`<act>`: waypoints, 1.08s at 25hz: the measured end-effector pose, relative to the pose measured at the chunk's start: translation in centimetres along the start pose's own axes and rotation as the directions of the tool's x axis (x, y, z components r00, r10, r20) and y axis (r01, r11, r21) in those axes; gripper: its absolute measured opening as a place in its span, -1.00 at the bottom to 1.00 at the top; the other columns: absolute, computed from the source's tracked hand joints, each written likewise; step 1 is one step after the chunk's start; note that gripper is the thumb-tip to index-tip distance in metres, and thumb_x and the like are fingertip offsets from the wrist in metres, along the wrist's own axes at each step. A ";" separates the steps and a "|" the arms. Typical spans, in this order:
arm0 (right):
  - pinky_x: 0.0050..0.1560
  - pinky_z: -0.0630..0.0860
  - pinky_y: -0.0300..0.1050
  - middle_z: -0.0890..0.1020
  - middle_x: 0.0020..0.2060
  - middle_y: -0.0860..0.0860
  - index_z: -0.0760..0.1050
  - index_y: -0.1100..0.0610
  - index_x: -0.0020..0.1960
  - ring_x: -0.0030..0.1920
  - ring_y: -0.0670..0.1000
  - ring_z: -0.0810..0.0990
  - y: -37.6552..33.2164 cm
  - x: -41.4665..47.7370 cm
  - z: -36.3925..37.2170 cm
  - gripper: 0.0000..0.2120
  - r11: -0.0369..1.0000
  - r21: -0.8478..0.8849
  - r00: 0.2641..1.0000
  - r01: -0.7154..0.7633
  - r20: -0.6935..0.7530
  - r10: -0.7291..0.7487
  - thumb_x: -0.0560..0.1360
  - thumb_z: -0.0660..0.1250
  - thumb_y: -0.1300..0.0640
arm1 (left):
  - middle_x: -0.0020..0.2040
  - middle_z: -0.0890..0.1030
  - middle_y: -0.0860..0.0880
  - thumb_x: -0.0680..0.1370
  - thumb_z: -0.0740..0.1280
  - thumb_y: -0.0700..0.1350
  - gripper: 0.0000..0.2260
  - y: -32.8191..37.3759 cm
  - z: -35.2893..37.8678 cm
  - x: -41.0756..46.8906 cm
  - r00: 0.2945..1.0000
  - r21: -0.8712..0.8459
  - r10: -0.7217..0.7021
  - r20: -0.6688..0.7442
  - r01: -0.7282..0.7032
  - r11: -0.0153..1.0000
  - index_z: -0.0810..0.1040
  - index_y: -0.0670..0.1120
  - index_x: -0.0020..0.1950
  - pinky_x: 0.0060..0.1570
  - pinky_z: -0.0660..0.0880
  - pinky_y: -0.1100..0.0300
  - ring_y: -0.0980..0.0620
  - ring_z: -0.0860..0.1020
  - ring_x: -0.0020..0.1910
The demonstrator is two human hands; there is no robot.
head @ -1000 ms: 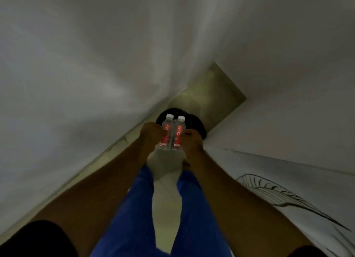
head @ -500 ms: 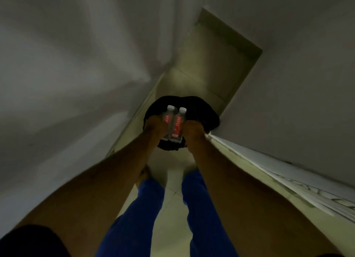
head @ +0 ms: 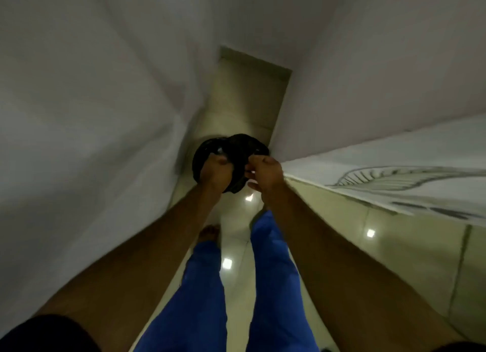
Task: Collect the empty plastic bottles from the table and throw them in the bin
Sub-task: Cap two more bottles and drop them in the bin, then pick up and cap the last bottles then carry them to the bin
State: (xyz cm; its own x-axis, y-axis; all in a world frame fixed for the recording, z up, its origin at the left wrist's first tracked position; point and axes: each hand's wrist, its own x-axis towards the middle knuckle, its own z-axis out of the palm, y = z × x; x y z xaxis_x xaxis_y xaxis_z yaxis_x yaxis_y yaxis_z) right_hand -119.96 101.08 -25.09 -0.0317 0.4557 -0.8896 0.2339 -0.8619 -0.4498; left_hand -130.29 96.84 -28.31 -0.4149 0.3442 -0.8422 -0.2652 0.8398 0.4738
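Pale walls (head: 92, 109) close in on both sides of a narrow, dimly lit passage, its glossy cream floor tiles (head: 236, 280) catching small square reflections of overhead lights; at the far end, where the passage stops, a round black bin (head: 236, 146) lined with a dark bag stands on the floor between the walls. Seen from above, a person in blue trousers (head: 273, 286) reaches both bare arms out over the bin; the left hand (head: 217, 171) is curled into a loose fist above the bin's near rim, fingers folded inward, though whether it clasps anything cannot be told from this angle; the right hand (head: 265, 174) hovers just beside it at the bin's right edge, thumb and fingers drawn together as if pinching, with a small pale glint beneath them too blurred to identify. No bottle can be made out clearly; a faint light spot inside the bin's mouth may be one, but the picture does not settle it. On the right, a white sheet bearing a dark leaf-like line drawing (head: 399, 178) lies along a ledge; one bare foot (head: 209, 232) shows on the tiles.
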 end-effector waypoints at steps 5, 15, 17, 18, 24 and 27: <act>-0.23 0.51 -0.13 0.62 -0.21 0.03 0.54 0.14 0.07 -0.26 -0.01 0.56 0.1 -18.1 -8.4 -0.90 0.914 0.289 0.933 0.286 -0.302 -0.196 0.59 0.29 0.16 | 0.04 0.63 -0.04 0.53 0.34 -0.11 -0.77 4.5 0.1 -18.3 0.887 0.247 0.337 0.317 -0.420 0.873 0.57 -0.06 0.17 0.04 0.56 0.10 -0.05 0.60 0.00; -0.17 0.50 -0.17 0.68 -0.13 0.00 0.56 0.04 0.01 -0.16 -0.03 0.64 17.4 -48.5 -25.8 -0.93 0.548 0.378 0.495 0.747 -0.866 -0.077 0.59 0.32 0.07 | -0.02 0.64 -0.12 0.52 0.38 -0.18 -0.88 -3.8 10.9 -50.1 0.283 0.022 0.363 0.888 -0.814 0.580 0.55 -0.04 0.03 -0.04 0.50 0.10 -0.02 0.59 -0.06; -0.24 0.48 -0.15 0.68 -0.13 0.01 0.56 0.03 0.03 -0.17 -0.01 0.63 23.8 -53.3 -27.1 -0.90 0.484 0.370 0.408 0.793 -0.913 0.030 0.59 0.32 0.02 | -0.05 0.62 -0.08 0.53 0.38 -0.18 -0.87 -8.8 12.3 -55.4 0.180 -0.005 0.285 0.942 -0.838 0.546 0.55 -0.05 0.07 0.01 0.50 0.08 0.00 0.58 -0.05; -0.29 0.47 -0.17 0.67 -0.15 0.03 0.56 0.03 0.01 -0.19 0.00 0.61 27.8 -56.1 -27.3 -0.90 0.450 0.361 0.356 0.817 -0.929 0.099 0.59 0.32 0.01 | -0.06 0.60 -0.06 0.53 0.38 -0.19 -0.86 -12.1 12.6 -58.4 0.136 -0.012 0.242 0.961 -0.851 0.526 0.55 -0.06 0.08 0.03 0.51 0.06 -0.01 0.57 -0.03; -0.02 0.60 -0.07 0.69 0.01 0.01 0.58 0.01 0.11 0.01 -0.01 0.68 50.9 -70.4 -26.4 -0.80 0.393 0.309 0.161 0.866 -0.916 0.366 0.58 0.32 -0.06 | -0.13 0.59 0.01 0.55 0.36 -0.22 -0.87 -32.0 8.9 -74.2 -0.133 -0.143 0.055 0.990 -0.878 0.457 0.55 -0.06 0.08 -0.16 0.48 0.25 0.11 0.57 -0.12; -0.09 0.57 -0.10 0.69 -0.04 0.00 0.57 0.00 0.00 -0.05 -0.01 0.68 61.0 -76.3 -26.5 -0.87 0.379 0.256 0.088 0.889 -0.909 0.406 0.57 0.33 -0.04 | -0.08 0.62 -0.01 0.54 0.38 -0.17 -0.88 -41.8 6.8 -79.7 -0.245 -0.218 -0.007 0.970 -0.877 0.428 0.57 0.02 0.05 -0.13 0.50 0.22 0.05 0.61 -0.04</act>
State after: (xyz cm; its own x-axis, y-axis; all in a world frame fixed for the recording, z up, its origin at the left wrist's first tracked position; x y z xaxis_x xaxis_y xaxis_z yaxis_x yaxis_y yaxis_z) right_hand -77.49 19.63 17.42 0.9760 -0.1079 -0.1892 -0.1880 0.0217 -0.9819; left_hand -80.19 37.19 17.30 0.9473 0.3168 -0.0464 0.0604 -0.0346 0.9976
